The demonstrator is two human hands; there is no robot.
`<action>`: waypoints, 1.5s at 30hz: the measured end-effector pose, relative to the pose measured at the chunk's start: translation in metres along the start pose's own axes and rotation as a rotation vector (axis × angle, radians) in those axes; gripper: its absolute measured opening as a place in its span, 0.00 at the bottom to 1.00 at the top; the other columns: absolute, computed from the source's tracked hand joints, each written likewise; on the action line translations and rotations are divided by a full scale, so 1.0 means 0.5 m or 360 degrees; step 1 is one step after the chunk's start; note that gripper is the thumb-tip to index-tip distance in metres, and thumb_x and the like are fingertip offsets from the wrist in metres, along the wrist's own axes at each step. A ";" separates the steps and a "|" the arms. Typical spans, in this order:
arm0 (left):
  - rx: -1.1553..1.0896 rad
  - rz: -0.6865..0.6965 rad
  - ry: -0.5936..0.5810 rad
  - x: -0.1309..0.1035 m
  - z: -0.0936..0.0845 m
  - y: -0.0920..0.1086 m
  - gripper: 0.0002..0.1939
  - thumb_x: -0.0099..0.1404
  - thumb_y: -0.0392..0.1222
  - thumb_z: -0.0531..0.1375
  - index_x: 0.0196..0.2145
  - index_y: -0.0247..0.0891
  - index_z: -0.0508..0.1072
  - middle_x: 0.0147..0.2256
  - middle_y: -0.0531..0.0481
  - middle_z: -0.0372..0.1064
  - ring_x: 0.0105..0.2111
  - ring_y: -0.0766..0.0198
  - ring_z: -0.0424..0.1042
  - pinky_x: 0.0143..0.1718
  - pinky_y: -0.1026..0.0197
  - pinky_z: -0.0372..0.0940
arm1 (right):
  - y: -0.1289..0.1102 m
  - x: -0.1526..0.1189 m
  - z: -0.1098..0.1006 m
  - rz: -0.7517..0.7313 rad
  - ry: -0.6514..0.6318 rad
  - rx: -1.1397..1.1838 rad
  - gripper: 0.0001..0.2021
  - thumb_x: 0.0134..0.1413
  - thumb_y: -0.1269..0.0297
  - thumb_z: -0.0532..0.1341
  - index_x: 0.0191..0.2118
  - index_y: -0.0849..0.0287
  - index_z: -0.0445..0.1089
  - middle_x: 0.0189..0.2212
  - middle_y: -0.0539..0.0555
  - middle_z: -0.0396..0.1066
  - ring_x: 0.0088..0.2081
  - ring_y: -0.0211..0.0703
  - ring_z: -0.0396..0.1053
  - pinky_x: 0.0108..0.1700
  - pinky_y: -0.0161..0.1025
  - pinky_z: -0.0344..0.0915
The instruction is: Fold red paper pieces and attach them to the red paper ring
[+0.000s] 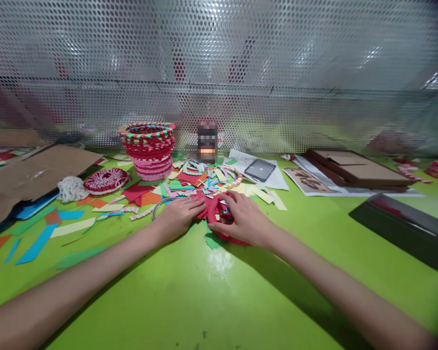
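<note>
Both hands are close together in the middle of the green table. My right hand [247, 218] curves its thumb and fingers around a red ring [212, 212], and more red material shows beneath the palm. My left hand [178, 215] lies low over the scraps, fingers stretched out and touching a red paper piece [203, 208]. A thin grey hoop [156, 208] lies beside that hand, partly behind it. Just past the fingers spreads a heap of coloured paper strips [190, 179]. A green scrap [213, 240] sits below the red ring.
Back left stands a stack of wrapped rings [151, 158], near a red-and-white crocheted disc [106, 181] and white yarn [70, 188]. Cardboard [40, 170] lies far left. Rightward are a tablet [260, 169], brown boards [357, 167] and a dark box [405, 231]. Perforated metal [219, 63] rises behind.
</note>
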State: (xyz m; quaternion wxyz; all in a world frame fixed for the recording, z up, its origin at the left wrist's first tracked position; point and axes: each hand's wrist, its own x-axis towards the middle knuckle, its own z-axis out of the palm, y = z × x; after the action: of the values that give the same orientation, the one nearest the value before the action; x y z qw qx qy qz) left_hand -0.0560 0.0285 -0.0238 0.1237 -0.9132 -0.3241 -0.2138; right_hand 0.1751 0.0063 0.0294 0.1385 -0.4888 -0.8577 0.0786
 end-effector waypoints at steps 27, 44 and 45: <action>-0.1234 -0.1020 0.0386 0.051 -0.094 0.050 0.17 0.69 0.48 0.53 0.37 0.34 0.76 0.31 0.46 0.78 0.32 0.58 0.75 0.34 0.55 0.72 | -0.007 0.008 -0.024 0.0140 0.0101 0.0856 0.20 0.61 0.47 0.52 0.48 0.57 0.65 0.47 0.60 0.70 0.45 0.49 0.69 0.46 0.47 0.66; -0.2839 -0.1653 -0.0058 0.066 -0.106 0.064 0.13 0.65 0.45 0.59 0.39 0.33 0.76 0.42 0.38 0.76 0.41 0.54 0.75 0.38 0.57 0.71 | 0.001 0.014 -0.005 0.0172 0.0088 0.1643 0.09 0.46 0.67 0.62 0.35 0.57 0.79 0.27 0.51 0.77 0.25 0.37 0.69 0.29 0.36 0.66; -0.2818 -0.1649 -0.0052 0.066 -0.106 0.064 0.10 0.63 0.42 0.61 0.37 0.32 0.77 0.42 0.39 0.76 0.41 0.56 0.75 0.39 0.58 0.71 | 0.001 0.013 -0.006 0.0156 0.0103 0.1601 0.10 0.46 0.68 0.62 0.35 0.57 0.79 0.28 0.51 0.77 0.26 0.38 0.70 0.30 0.37 0.67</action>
State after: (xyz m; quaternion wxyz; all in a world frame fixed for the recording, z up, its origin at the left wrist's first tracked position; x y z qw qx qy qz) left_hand -0.0290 0.0027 0.0355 -0.7064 -0.4277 -0.4063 -0.3911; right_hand 0.1733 0.0122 0.0333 0.3796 -0.4035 -0.6849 0.4732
